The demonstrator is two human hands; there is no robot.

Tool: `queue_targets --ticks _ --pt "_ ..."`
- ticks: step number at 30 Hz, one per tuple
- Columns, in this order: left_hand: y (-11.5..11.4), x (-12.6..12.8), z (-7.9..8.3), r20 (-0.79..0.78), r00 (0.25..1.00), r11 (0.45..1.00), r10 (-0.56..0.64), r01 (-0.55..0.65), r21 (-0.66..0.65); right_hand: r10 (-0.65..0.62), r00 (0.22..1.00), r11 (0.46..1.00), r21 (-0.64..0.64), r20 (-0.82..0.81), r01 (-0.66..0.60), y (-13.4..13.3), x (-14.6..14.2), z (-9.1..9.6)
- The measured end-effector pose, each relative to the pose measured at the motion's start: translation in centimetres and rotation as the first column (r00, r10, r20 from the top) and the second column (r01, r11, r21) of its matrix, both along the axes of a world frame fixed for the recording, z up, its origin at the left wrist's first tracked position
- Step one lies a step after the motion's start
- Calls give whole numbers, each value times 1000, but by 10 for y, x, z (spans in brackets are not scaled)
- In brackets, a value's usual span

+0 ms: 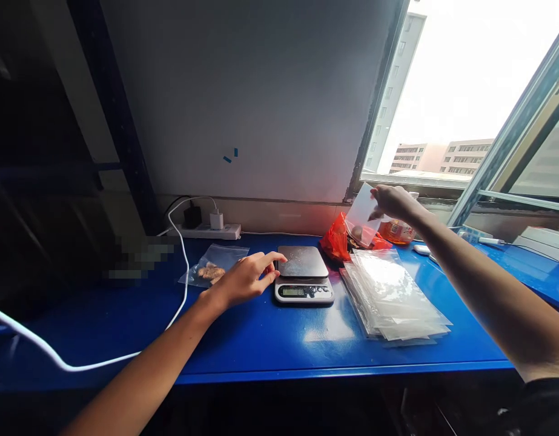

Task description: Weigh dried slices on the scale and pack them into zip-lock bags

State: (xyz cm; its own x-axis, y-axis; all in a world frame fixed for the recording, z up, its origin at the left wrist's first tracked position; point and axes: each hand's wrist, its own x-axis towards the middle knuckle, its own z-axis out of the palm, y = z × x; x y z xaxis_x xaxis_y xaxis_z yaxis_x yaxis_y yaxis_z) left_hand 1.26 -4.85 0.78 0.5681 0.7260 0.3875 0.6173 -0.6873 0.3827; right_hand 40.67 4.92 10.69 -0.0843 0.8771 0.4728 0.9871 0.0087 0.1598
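My left hand [249, 275] reaches to the left edge of a digital kitchen scale [305, 292], its index finger stretched out and its thumb apart. Nothing is held in it, and the scale's metal plate [303, 261] carries nothing. My right hand [390, 203] pinches the top of a translucent white plastic sheet [363, 212]. The sheet's lower end dips into an opened red plastic bag [336, 237]. Dark, brownish pieces show inside that bag, partly hidden. Left of the scale lies a clear zip bag [236, 251] with light brown pieces [211, 272], partly behind my left hand.
A stack of clear zip bags [397, 297] lies right of the scale on the blue table [261, 351]. A power strip [206, 232] with a white cable [185, 260] stands against the wall. Behind my right forearm is a bottle of orange liquid [398, 232].
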Motion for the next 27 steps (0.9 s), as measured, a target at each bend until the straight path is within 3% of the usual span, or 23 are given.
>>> queue_targets --ticks 5,10,16,20,23,27 --pt "2 0 -3 -21 1000 1000 -20 20 -7 -70 997 989 134 10 68 -20 7 1" --pt "3 2 -5 -44 998 999 -38 38 -20 -7 999 1000 -18 49 8 -26 -3 -1" --pt "2 1 -2 -50 998 999 -33 32 -30 -102 982 991 105 160 85 -31 -8 -4" --pt "4 1 -5 -55 998 999 -32 30 -31 -14 949 999 47 314 -1 -35 -20 -9" --pt "5 1 -6 -43 999 999 -30 29 -23 -71 972 988 148 223 38 -36 -24 -3" --pt "4 0 -6 -17 999 999 -35 35 -6 -91 995 944 316 -44 100 -48 -18 9"
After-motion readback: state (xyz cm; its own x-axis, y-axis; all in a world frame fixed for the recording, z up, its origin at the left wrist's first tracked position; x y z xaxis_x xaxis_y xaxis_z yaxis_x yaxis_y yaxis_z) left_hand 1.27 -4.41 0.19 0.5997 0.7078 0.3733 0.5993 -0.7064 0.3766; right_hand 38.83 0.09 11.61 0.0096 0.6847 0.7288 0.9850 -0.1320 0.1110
